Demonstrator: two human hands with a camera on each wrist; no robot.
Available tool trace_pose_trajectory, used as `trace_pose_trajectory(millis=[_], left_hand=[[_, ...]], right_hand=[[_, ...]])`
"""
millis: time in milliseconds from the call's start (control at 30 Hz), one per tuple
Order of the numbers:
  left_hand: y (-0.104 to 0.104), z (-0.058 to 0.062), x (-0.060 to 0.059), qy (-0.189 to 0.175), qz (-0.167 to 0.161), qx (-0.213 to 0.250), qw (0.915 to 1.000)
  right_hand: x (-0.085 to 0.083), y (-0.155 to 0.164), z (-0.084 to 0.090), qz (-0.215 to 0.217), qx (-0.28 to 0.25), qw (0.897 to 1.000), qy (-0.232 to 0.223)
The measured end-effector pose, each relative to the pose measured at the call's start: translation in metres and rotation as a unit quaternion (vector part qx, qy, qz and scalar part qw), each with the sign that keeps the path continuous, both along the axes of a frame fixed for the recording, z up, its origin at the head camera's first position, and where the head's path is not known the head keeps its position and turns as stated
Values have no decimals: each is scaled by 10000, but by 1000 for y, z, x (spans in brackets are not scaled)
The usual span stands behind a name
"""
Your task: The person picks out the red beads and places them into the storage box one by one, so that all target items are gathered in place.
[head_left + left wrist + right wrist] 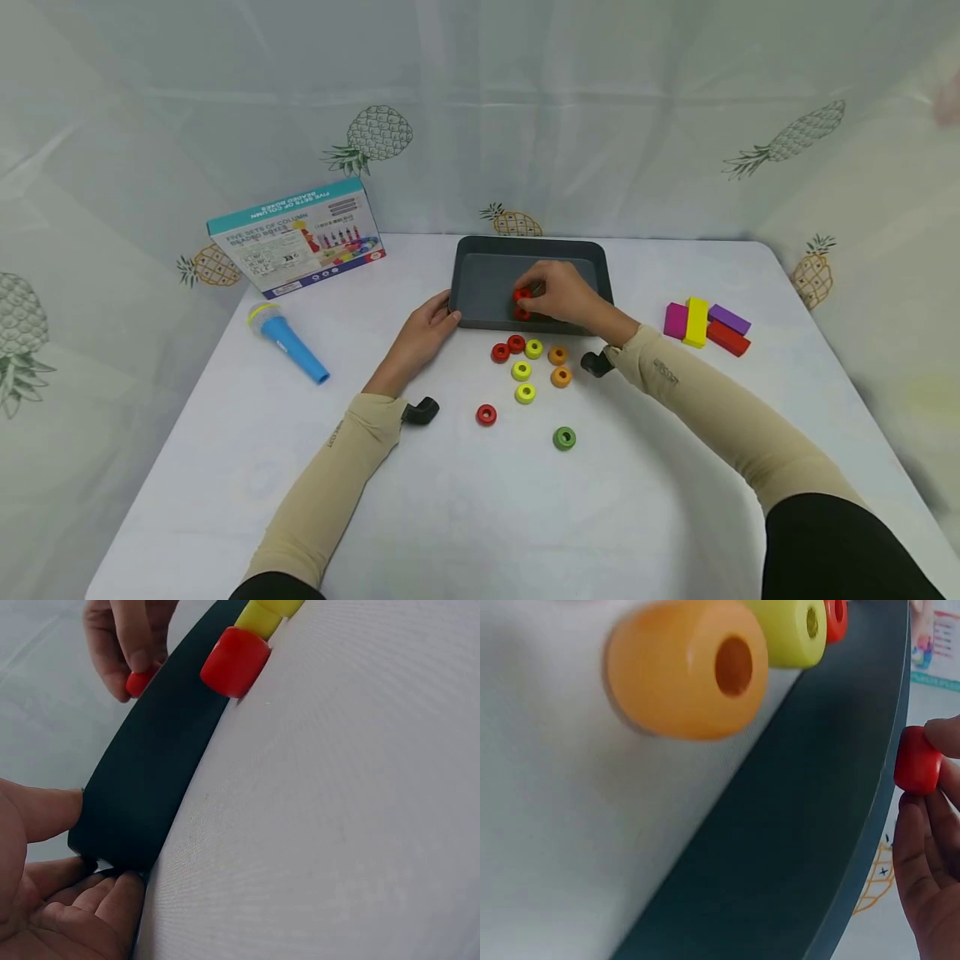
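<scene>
Beads (235, 662), nine on table (450, 500), one red bead (917, 760) in pinch of right hand (558, 292), tray edge (495, 324) in left hand (422, 332)

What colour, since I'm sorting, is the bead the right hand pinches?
The bead is red, clearest in the right wrist view.

here's the tray (480, 279) at the table's (420, 517) back, left hand (425, 337) at its near left corner, right hand (561, 292) over it with a bead (917, 760)! loose beads (527, 372) in front, microphone (294, 346) left, box (300, 237) behind that, blocks (696, 323) together at right.
</scene>
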State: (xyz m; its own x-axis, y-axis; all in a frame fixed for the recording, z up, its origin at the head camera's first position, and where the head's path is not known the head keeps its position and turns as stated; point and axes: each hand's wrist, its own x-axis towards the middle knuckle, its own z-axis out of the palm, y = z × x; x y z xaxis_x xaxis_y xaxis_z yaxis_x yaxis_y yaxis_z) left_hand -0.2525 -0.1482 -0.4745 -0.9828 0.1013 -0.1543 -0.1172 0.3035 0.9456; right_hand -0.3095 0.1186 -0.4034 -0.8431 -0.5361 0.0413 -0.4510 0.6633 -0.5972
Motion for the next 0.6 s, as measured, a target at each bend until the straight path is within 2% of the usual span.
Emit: trace_pose_trajectory(millis=[367,600], left_hand=[[0,0,1,-29,-39,72,10000],[-1,0,0,3,-22,20,10000]], right_hand=[[-23,9,-2,-415,216,9988,161],[-39,14,-5,-637,324,9974,85]])
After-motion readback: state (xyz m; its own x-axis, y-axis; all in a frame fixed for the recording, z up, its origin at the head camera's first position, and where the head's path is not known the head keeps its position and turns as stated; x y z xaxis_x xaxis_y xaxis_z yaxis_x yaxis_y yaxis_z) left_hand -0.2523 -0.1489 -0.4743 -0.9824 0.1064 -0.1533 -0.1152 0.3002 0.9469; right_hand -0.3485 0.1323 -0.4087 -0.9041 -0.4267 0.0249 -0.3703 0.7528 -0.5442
